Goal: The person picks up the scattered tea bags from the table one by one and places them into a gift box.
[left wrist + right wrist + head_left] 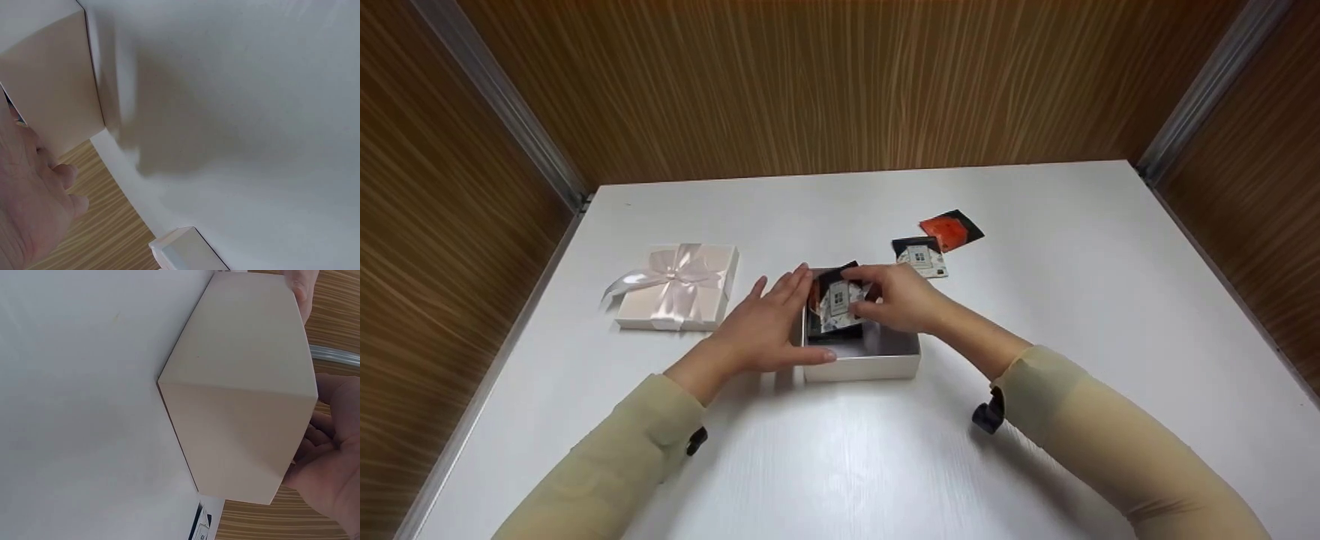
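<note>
An open white box (870,369) stands at the middle of the table. My left hand (761,326) rests against its left side, fingers straight along the left rim and thumb lying over the front rim. Thumb and fingers of my right hand (904,300) pinch the right side of a flat black-and-white patterned sachet (838,301) over the box opening. Beneath it, another dark sachet (819,328) with some orange shows inside the box. In the right wrist view, the box walls (242,343) hide the fingertips of my right hand (337,455).
Behind the box to the right lie a patterned black-and-white sachet (921,259) and an orange-and-black sachet (949,231), slightly overlapping. A white lid with a pale ribbon bow (679,281) lies at the left. Wood-grain panels (840,90) border the white table (840,450).
</note>
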Demonstrator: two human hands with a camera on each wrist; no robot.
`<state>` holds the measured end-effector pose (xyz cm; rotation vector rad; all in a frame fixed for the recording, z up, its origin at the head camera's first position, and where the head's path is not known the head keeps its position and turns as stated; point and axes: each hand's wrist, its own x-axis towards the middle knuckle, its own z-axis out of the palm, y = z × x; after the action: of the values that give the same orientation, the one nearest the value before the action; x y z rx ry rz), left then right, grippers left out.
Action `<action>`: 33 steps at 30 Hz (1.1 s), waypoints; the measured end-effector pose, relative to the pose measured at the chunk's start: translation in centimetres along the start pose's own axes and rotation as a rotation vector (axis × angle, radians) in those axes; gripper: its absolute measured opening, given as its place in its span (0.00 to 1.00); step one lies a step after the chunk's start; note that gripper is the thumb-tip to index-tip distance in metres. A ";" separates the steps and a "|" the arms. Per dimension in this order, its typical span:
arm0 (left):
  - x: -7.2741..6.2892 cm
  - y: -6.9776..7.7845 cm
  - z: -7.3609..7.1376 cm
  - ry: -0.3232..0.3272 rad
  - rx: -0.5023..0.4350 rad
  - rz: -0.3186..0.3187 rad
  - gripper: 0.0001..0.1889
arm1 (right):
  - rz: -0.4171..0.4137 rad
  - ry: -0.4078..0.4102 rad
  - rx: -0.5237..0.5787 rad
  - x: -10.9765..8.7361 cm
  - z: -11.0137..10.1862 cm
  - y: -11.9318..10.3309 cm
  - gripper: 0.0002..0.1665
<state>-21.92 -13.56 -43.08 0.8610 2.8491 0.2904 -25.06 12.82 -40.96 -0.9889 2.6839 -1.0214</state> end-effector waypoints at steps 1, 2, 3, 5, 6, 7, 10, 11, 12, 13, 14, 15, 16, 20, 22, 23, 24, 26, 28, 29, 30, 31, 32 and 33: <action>0.0 0.0 0.0 0.000 0.000 -0.001 0.70 | -0.003 -0.006 -0.012 0.1 0.1 0.0 0.31; 0.0 0.0 0.0 0.000 0.002 -0.002 0.70 | -0.005 -0.010 -0.025 0.1 0.1 0.0 0.31; -0.1 0.0 -0.1 -0.003 0.002 -0.005 0.70 | -0.006 -0.016 -0.038 0.2 0.2 0.0 0.31; -0.1 0.1 0.0 -0.005 0.003 -0.005 0.70 | -0.010 -0.027 -0.055 0.4 0.4 0.0 0.32; -0.1 0.1 -0.1 -0.005 0.002 -0.004 0.70 | -0.012 -0.032 -0.065 0.5 0.5 0.0 0.32; -0.1 0.1 -0.1 -0.005 0.002 -0.002 0.70 | -0.015 -0.036 -0.073 0.5 0.6 0.1 0.32; -0.1 0.1 -0.1 -0.004 0.002 0.002 0.70 | -0.024 -0.043 -0.095 0.8 0.8 0.1 0.32; -0.1 0.1 -0.1 -0.002 0.001 0.003 0.70 | -0.027 -0.044 -0.101 0.8 0.8 0.1 0.32; -0.2 0.1 -0.1 -0.003 -0.001 0.004 0.70 | -0.028 -0.045 -0.110 0.9 0.9 0.1 0.33; -0.2 0.1 -0.1 -0.003 -0.001 0.003 0.70 | -0.028 -0.048 -0.114 1.0 1.0 0.1 0.33; -0.2 0.1 0.0 -0.005 0.000 0.001 0.70 | -0.028 -0.050 -0.118 1.0 1.0 0.1 0.33; -0.2 0.0 0.0 -0.005 -0.001 0.002 0.70 | -0.027 -0.054 -0.121 1.1 1.0 0.2 0.33; -0.2 0.0 0.0 -0.004 -0.001 0.003 0.70 | -0.031 -0.054 -0.126 1.1 1.1 0.2 0.33; -0.1 0.0 0.1 -0.003 0.002 0.002 0.70 | -0.041 -0.059 -0.147 1.3 1.2 0.3 0.33; -0.1 0.0 0.1 -0.004 0.002 0.000 0.71 | -0.046 -0.062 -0.156 1.4 1.2 0.3 0.32; -0.1 0.0 0.1 -0.005 0.002 -0.001 0.71 | -0.046 -0.064 -0.160 1.4 1.2 0.3 0.32; -0.1 0.0 0.1 -0.003 0.000 0.000 0.71 | -0.046 -0.068 -0.163 1.4 1.3 0.4 0.32; -0.1 0.0 0.0 -0.005 0.000 -0.002 0.71 | -0.049 -0.074 -0.168 1.5 1.3 0.4 0.31; -0.1 -0.1 0.1 -0.003 0.000 -0.001 0.71 | -0.053 -0.079 -0.175 1.5 1.2 0.4 0.31; -0.1 -0.1 0.1 0.000 -0.001 0.001 0.71 | -0.054 -0.082 -0.177 1.5 1.2 0.3 0.31; -0.1 -0.1 0.1 0.000 -0.001 0.001 0.71 | -0.053 -0.086 -0.179 1.5 1.2 0.3 0.31; -0.1 -0.1 0.1 0.000 0.001 0.000 0.71 | -0.052 -0.089 -0.180 1.5 1.2 0.3 0.31; -0.1 -0.1 0.1 0.001 0.000 0.002 0.71 | -0.050 -0.090 -0.180 1.5 1.1 0.3 0.31; -0.1 -0.1 0.1 -0.001 0.000 0.002 0.71 | -0.042 -0.094 -0.176 1.5 1.1 0.2 0.31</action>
<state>-21.87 -13.65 -43.19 0.8639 2.8477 0.2904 -26.03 11.46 -41.73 -1.0982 2.7225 -0.7352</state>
